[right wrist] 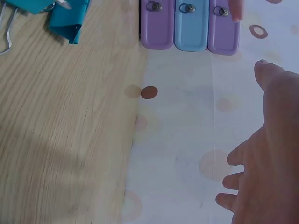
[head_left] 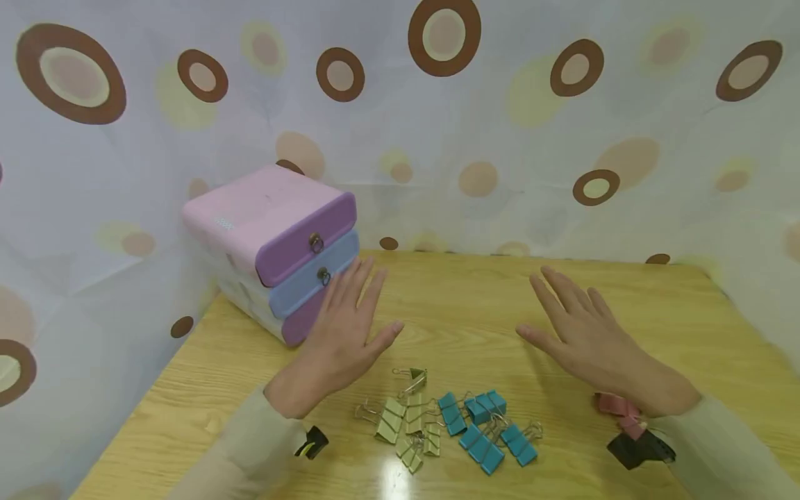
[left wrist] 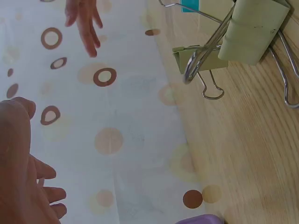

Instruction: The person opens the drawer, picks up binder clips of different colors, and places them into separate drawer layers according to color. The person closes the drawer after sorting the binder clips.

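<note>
Both hands hover over a wooden table, fingers straight and holding nothing. The left hand (head_left: 340,333) is in front of a small three-drawer box (head_left: 269,208), its fingertips overlapping the lower drawers in the head view. On the right side, the right hand (head_left: 581,333) has its thumb spread toward the middle. Between and nearer than the hands lie several yellow-green binder clips (head_left: 391,420) on the left and several teal binder clips (head_left: 482,448) to their right. In the left wrist view a yellow-green clip (left wrist: 252,32) looms close; a teal clip (right wrist: 67,21) shows in the right wrist view.
The box has purple (head_left: 306,239) and blue (head_left: 315,273) drawer fronts with ring pulls, all closed. A pink strap (head_left: 621,408) with a black piece is at the right wrist. Behind the wooden table (head_left: 462,298) hangs a white cloth with brown circles (head_left: 450,153).
</note>
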### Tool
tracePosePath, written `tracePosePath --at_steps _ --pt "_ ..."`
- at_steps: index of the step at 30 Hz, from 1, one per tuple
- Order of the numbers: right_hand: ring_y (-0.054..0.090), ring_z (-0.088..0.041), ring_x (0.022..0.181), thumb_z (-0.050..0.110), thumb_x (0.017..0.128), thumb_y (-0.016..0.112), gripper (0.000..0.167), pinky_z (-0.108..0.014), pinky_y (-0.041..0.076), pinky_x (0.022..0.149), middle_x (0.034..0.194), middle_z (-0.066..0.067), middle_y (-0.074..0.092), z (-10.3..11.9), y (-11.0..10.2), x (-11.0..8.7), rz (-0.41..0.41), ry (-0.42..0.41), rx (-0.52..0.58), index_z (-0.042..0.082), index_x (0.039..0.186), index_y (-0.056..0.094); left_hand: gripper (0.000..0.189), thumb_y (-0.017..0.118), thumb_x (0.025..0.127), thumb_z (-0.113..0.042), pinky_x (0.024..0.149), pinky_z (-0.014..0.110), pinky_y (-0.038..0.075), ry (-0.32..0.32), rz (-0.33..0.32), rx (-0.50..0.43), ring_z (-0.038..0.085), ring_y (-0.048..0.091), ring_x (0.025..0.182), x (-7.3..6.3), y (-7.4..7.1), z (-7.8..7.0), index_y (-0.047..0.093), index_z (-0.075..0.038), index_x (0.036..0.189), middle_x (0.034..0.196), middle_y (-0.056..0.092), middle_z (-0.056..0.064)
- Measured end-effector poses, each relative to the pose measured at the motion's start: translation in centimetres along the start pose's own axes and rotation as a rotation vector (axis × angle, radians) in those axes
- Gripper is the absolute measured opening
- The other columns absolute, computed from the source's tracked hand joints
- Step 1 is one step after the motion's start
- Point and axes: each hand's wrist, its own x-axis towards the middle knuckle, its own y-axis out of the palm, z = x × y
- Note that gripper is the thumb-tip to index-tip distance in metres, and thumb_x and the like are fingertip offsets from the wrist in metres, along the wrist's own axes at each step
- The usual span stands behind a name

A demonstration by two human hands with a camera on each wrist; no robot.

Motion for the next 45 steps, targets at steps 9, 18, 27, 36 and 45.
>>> tracePosePath --at_steps 9,18,27,36,45 --pt "0.014 -0.046 0.15 0.05 0.103 0.044 0.079 -0.07 0.012 0.116 0.168 -0.014 0.001 0.9 -0.1 2.5 -0.028 -0.042 0.067 0.015 0.161 0.003 0.065 0.038 0.104 -0.041 0.12 0.058 0.029 0.162 -0.414 -0.061 0.04 0.03 0.147 -0.2 -2.1 1.3 0.031 0.001 0.152 0.156 0.033 0.023" --pt "0.013 -0.045 0.151 0.053 0.104 0.039 0.076 -0.069 0.015 0.118 0.168 -0.014 0.003 3.2 -0.5 5.9 -0.029 -0.075 0.139 0.015 0.161 0.005 0.057 0.047 0.097 -0.023 0.12 0.051 0.032 0.143 -0.636 -0.059 0.041 0.037 0.142 -0.5 -4.7 3.4 0.042 0.003 0.147 0.149 0.042 0.024" --pt "0.012 -0.041 0.153 0.059 0.104 0.03 0.077 -0.064 0.018 0.121 0.167 -0.015 0.005 6.0 0.2 10.5 -0.004 -0.08 0.251 0.011 0.16 0.007 0.052 0.055 0.092 -0.004 0.121 0.053 0.028 -0.002 -0.733 -0.071 0.045 0.036 0.141 -1.0 -5.6 6.9 0.046 0.006 0.142 0.145 0.044 0.027" --pt "0.022 -0.035 0.151 0.061 0.103 0.022 0.078 -0.056 0.025 0.122 0.164 -0.016 0.017 9.6 0.1 15.7 -0.019 -0.052 0.417 0.005 0.158 0.019 0.054 0.06 0.091 -0.009 0.122 0.061 0.02 -0.196 -0.671 -0.075 0.049 0.023 0.145 -1.7 -5.2 9.0 0.046 0.009 0.141 0.151 0.034 0.03" --pt "0.024 -0.032 0.151 0.06 0.103 0.023 0.081 -0.048 0.024 0.125 0.162 -0.019 0.02 12.5 0.3 20.2 0.031 -0.008 0.466 -0.002 0.156 0.021 0.053 0.061 0.095 -0.008 0.12 0.06 0.025 -0.231 -0.592 -0.092 0.047 0.024 0.146 -1.6 -5.0 8.7 0.043 0.011 0.142 0.155 0.028 0.029"
